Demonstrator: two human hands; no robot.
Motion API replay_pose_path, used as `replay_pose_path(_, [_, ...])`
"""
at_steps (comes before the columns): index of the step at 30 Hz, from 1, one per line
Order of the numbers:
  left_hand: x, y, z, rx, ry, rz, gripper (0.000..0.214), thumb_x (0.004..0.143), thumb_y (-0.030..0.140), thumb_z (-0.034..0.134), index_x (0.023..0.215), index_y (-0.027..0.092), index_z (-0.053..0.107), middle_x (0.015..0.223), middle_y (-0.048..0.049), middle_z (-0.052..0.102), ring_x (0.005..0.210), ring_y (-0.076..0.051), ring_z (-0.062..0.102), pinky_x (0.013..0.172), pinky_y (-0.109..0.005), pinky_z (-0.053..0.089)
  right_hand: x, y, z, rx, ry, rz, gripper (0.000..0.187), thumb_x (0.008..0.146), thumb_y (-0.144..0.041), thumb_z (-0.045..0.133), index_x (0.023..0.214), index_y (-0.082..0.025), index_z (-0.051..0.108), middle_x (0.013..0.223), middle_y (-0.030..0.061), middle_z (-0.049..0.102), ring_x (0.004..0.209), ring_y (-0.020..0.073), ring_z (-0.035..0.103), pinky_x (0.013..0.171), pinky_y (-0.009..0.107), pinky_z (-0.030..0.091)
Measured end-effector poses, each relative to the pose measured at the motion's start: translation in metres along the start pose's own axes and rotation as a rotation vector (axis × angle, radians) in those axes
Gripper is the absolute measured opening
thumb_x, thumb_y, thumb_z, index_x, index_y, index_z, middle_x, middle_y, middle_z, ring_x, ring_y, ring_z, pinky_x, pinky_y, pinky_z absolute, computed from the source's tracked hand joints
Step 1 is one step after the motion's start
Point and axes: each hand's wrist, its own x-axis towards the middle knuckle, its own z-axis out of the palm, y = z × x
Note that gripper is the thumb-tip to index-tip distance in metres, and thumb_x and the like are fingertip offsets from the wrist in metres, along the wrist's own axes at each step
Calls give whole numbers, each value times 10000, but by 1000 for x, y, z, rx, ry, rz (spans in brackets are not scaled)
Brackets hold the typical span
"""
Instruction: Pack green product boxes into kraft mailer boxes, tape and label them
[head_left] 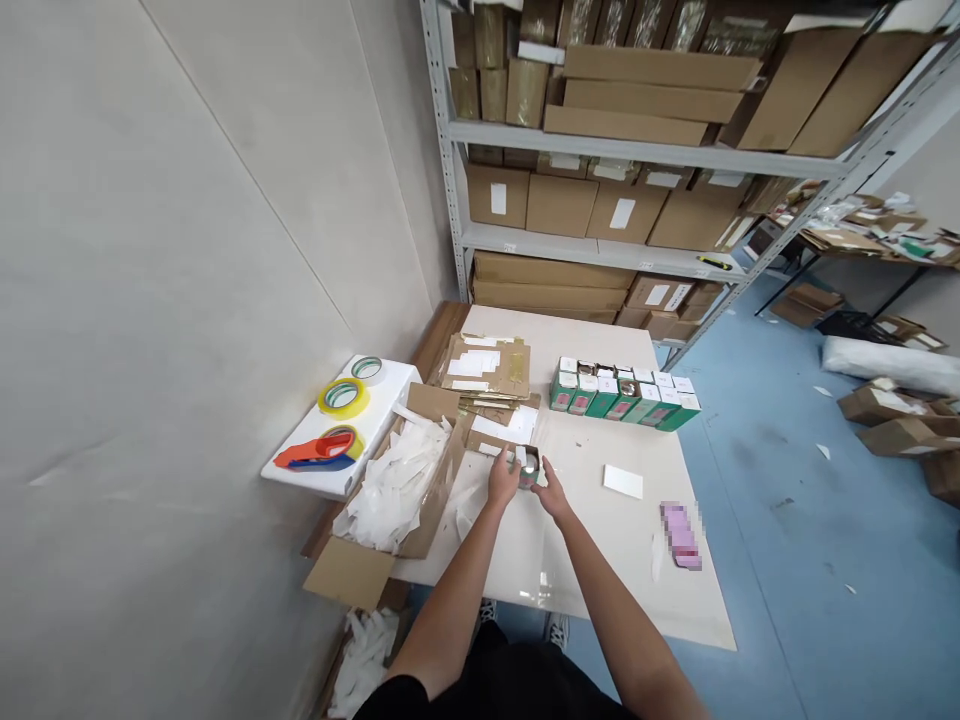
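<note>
Small box [529,479] partly covered by left hand [503,478]; contents too dark to tell. Purple item [680,537], near right on counter [600,565], pixelated. Carton labels [622,213] too small to read. Top-shelf cartons [652,68], near-left white scraps [364,660] cut off by edges. Shoes [557,629] partly hidden.

Soft light, glare on tabletop [581,545]

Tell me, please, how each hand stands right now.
Left hand: at the left of the small box; grip unclear.
Right hand: open, fingers spread at the box's right.
</note>
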Motion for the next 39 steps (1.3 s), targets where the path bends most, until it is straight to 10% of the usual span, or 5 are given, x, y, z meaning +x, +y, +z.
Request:
replay_pose_path(13, [-70, 44, -20, -39, 185, 147, 561, 946, 342, 585, 1500, 266, 538, 1539, -114, 557, 1427, -272, 517, 1139, -450, 452, -47, -34, -48, 122, -86, -152, 798, 723, -306, 624, 1514, -293, 523, 1600, 86, 496, 1444, 333, 498, 1114, 508, 485])
replay_pose_path(21, [-97, 59, -59, -81, 287, 170, 553, 963, 410, 594, 1493, 257, 555, 1526, -122, 576, 1410, -286, 540, 1107, -453, 502, -59, -55, -16, 170, -205, -279, 736, 764, -325, 641, 1492, -282, 540, 1563, 90, 529, 1397, 300, 546, 1115, 473, 498])
replay_pose_path(29, [-81, 60, -153, -301, 426, 147, 545, 982, 424, 578, 1478, 198, 560, 1514, -159, 582, 1409, -298, 547, 1135, -447, 487, -60, -113, 65, 18, -284, -388, 713, 829, -348, 632, 1527, -274, 508, 1554, 117, 541, 1386, 315, 550, 1081, 493, 515])
replay_pose_path(39, [-85, 4, -319, -285, 675, 162, 348, 985, 412, 558, 1215, 205, 716, 1240, -109, 733, 1149, -251, 679, 1038, -395, 519, -51, -200, 266, -217, -492, -733, 329, 857, -303, 648, 1158, -240, 764, 1225, 86, 747, 1169, 271, 670, 1047, 439, 528])
